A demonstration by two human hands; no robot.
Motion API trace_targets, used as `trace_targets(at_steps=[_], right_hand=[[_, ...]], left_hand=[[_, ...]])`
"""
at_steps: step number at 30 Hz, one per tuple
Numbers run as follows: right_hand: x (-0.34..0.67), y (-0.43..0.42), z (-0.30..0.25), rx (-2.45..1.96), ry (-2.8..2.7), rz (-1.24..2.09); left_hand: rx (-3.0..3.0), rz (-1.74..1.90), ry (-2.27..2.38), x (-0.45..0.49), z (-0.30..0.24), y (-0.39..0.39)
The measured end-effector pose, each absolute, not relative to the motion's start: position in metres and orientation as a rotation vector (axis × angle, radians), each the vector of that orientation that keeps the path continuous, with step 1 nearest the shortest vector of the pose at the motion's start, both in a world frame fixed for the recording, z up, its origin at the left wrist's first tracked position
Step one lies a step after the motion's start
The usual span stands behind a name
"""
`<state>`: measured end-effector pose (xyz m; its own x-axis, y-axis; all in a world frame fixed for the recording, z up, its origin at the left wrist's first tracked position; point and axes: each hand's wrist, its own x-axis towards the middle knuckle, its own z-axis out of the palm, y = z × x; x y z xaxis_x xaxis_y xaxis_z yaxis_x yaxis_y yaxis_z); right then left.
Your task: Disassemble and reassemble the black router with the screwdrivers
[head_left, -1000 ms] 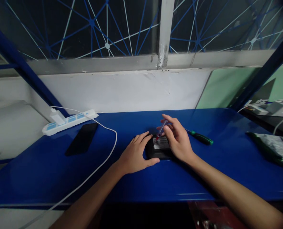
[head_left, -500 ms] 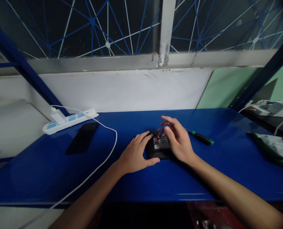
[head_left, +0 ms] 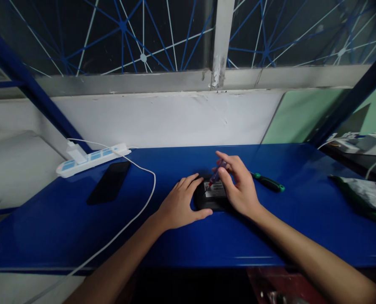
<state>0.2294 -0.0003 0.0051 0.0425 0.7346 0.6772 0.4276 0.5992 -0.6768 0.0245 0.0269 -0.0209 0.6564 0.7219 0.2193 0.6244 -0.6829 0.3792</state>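
Note:
A flat black device [head_left: 211, 204] with rounded corners and a pale printed label lies on the blue table. My left hand [head_left: 182, 205] grips its left end, fingers along the far edge and thumb by the near one. In my right hand [head_left: 240, 185] is a small screwdriver [head_left: 214, 178] with a clear purple handle and a red collar. Its thin shaft slants down to the left part of the device, beside the label. The tip is too small to make out, and the right hand covers the device's right end.
A green-and-black screwdriver [head_left: 269, 183] lies right of my right hand. On the left are a black phone [head_left: 109, 182] and a white power strip [head_left: 94, 159]. A white cable [head_left: 143, 202] runs across the blue table [head_left: 226, 245]. A shiny packet [head_left: 363, 196] sits far right.
The fingers of my right hand have shifted slightly on the screwdriver handle, the index finger a little higher. My left hand and the black device stay in place.

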Motion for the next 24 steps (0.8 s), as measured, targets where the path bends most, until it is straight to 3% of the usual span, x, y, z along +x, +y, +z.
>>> trace_targets(at_steps=[3, 9, 18, 24], right_hand=[[0.229, 0.000, 0.004, -0.952, -1.583, 0.404], [0.230, 0.002, 0.007, -1.076, -1.576, 0.204], [0.230, 0.005, 0.002, -1.026, -1.517, 0.409], [0.264, 0.029, 0.003, -1.107, -1.334, 0.234]], left_hand=[[2.595, 0.522, 1.083, 0.024, -0.021, 0.026], [2.585, 0.509, 1.090, 0.024, -0.021, 0.027], [2.593, 0.508, 1.090, 0.024, -0.020, 0.026], [2.587, 0.512, 1.082, 0.022, -0.022, 0.026]])
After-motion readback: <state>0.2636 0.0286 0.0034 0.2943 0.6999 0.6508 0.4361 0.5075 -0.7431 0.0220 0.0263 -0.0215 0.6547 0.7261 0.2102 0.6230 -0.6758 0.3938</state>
